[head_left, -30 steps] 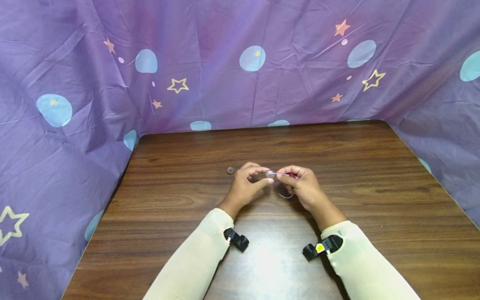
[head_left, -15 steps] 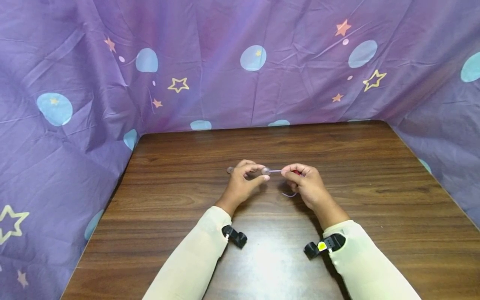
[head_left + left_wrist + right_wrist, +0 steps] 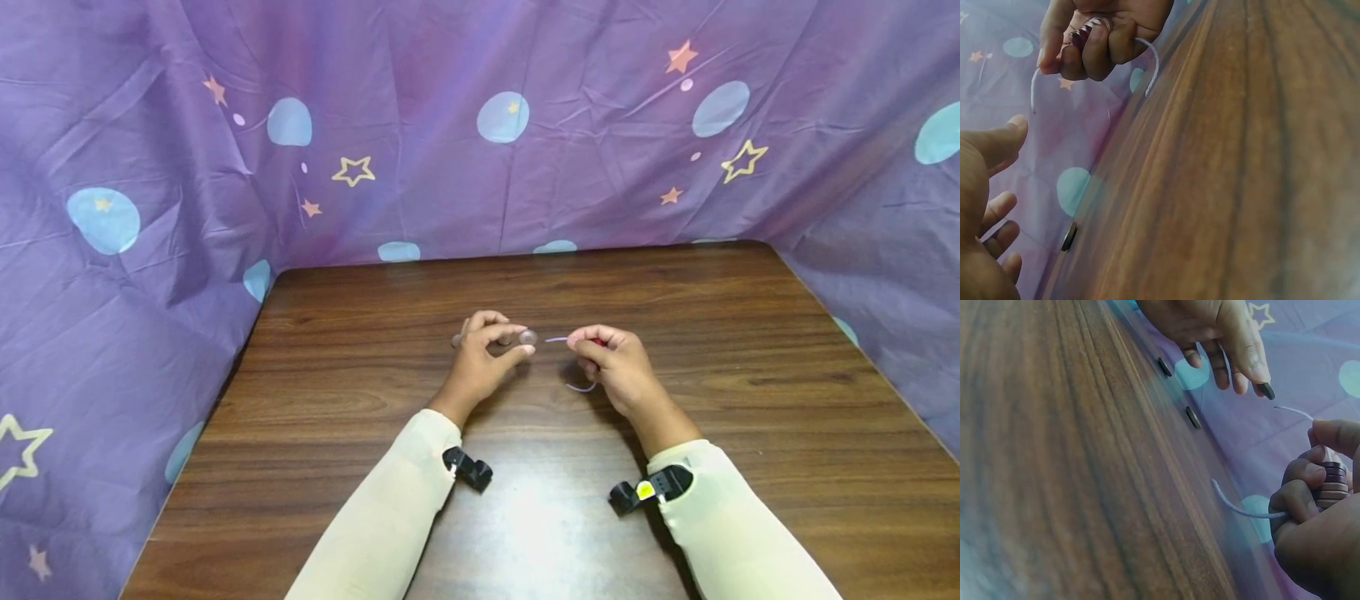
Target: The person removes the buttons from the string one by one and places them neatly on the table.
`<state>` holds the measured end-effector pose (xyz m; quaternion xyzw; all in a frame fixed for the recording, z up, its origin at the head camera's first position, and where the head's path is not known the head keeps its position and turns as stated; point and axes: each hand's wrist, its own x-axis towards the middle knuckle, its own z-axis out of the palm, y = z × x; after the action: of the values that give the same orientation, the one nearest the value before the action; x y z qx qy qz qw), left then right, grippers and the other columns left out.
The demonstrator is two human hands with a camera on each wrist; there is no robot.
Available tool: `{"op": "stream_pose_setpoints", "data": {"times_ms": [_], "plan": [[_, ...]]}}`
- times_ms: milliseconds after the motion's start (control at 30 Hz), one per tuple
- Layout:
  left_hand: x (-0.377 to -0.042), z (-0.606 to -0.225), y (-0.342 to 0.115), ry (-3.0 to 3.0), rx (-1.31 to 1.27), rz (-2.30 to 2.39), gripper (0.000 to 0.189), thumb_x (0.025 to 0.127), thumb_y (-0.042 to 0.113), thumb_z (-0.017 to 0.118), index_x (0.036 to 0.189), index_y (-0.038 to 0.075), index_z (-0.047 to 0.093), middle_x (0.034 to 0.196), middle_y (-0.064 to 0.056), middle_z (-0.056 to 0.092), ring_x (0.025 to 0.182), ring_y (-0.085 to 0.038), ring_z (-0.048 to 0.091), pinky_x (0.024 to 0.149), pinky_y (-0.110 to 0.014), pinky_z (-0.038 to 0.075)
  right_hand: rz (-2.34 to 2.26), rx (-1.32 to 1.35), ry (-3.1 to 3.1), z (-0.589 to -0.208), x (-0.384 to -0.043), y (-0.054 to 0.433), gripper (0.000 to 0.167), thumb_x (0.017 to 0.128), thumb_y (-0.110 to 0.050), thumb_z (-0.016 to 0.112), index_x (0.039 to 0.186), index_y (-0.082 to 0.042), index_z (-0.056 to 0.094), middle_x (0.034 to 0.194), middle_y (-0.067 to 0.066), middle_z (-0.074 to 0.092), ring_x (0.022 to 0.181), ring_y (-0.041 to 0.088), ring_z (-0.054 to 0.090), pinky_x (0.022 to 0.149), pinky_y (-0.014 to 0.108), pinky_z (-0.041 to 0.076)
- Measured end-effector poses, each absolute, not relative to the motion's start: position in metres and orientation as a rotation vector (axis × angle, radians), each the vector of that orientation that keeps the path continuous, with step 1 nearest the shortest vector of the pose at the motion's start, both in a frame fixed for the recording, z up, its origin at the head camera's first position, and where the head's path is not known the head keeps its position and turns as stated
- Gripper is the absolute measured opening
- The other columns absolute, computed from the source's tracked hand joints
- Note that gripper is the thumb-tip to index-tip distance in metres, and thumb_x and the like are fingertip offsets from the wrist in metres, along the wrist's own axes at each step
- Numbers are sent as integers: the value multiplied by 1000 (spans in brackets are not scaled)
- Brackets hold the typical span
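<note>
My left hand (image 3: 480, 358) pinches a round brown button (image 3: 527, 337) between thumb and fingers, holding it above the table; the right wrist view catches this button (image 3: 1266, 390) edge-on. To its right, my right hand (image 3: 617, 367) pinches a pale lilac cord (image 3: 556, 339) near one end. The cord's short free tip points at the button, with a small gap between them. Curled in the right palm is a stack of reddish and brown buttons (image 3: 1333, 481), partly hidden by fingers. The cord's other end (image 3: 1235, 507) hangs below that hand.
Two loose dark buttons lie on the wooden table (image 3: 360, 400) beyond the left hand: one button (image 3: 1193, 417) nearer, another button (image 3: 1164, 367) further along. A purple curtain (image 3: 420, 125) with stars and dots hangs behind the table and at both sides.
The cord tip, earlier at the button, is now apart from it. My right hand has drawn slightly right and my left hand slightly left and away, the button still pinched.
</note>
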<state>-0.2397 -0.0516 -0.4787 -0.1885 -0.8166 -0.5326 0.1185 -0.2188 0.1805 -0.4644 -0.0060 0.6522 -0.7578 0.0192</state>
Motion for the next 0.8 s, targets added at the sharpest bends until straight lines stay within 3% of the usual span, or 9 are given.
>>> {"op": "stream_pose_setpoints", "data": {"times_ms": [267,667,800], "plan": [[-243,-477,-49,-2444,-519,-1459,33,89,25,91,119,13,84,139,-13,65,139,-34,52,117,-59,27,-2375,-18,2004,-464,-219,184,36,103,5,62,82,-20,77,69,-9,59,57,5,45,51,16,37],[-248,-478,-37,-2486,-469,-1348,33,91,32,89,121,19,84,144,-15,64,140,-35,53,110,-63,29,-2401,-5,1980,-461,-219,186,37,104,6,61,83,-19,77,71,-10,58,59,4,45,51,15,37],[-250,-480,-33,-2537,-428,-1302,34,92,34,88,123,21,84,146,-13,62,143,-35,50,113,-64,28,-2405,21,1971,-460,-219,186,35,104,5,62,82,-18,77,70,-10,57,59,4,45,51,15,37]]}}
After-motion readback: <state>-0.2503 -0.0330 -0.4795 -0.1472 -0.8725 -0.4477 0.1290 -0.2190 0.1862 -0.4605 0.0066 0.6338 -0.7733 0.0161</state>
